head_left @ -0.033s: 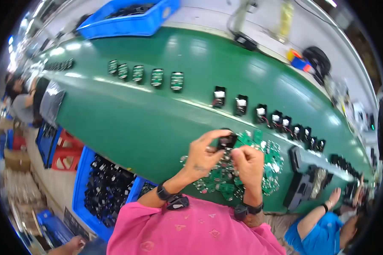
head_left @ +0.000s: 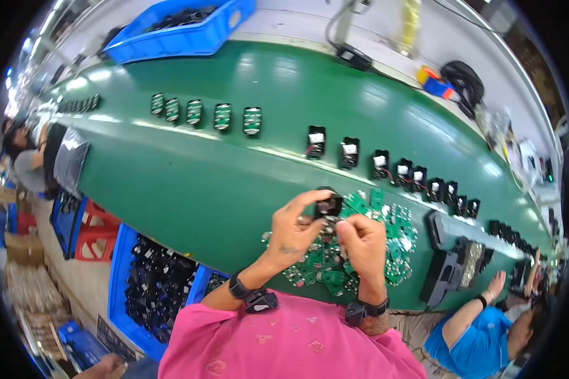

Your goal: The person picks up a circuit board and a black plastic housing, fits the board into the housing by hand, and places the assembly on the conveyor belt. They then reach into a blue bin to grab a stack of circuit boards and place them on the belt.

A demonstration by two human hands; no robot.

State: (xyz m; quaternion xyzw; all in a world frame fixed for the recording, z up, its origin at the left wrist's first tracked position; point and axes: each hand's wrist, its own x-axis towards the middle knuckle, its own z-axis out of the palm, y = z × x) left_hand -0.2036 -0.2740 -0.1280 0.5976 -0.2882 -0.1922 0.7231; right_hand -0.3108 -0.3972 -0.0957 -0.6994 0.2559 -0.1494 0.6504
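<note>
In my left hand is a small black plastic housing, gripped between thumb and fingers above the bench. Close against its lower end, my right hand is closed in a pinch; what its fingertips hold is too small to make out. Under and around both hands lies a loose pile of green circuit boards. Beyond them runs a row of black housings with white pieces and thin red wires inside, the nearest a black housing. Farther left stand several housings with green boards in them, such as one boarded housing.
The green bench bends across the view. A blue bin of black parts stands at its near left edge, another blue bin at the back. To my right are a black-grey device and a co-worker in a blue shirt.
The whole view has shifted slightly, so bench items appear a little farther left. Both my hands stay together at the black housing, with my right fingertips still pinched at its lower end.
</note>
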